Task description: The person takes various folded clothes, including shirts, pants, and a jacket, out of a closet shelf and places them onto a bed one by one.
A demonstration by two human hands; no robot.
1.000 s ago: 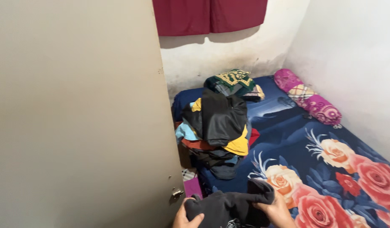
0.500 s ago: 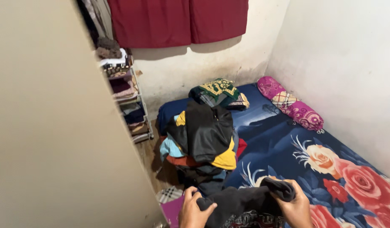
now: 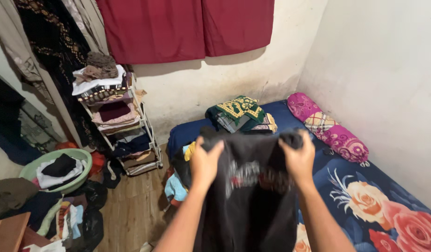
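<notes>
Squarely between them, the left hand [image 3: 205,164] and right hand [image 3: 299,159] each pinched an upper corner of the black printed shirt [image 3: 250,196], level and equally near, its length hanging straight down above the floral bedsheet [image 3: 365,200].

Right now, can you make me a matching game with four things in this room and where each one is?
Things:
1. black shirt
2. pink bolster
3. green basin
4. red curtain

Places:
A. on the floor by the shelf rack
B. held up by the left hand and right hand
C. hanging on the wall
D. on the bed along the wall

Pairs: 1-B, 2-D, 3-A, 4-C
</notes>
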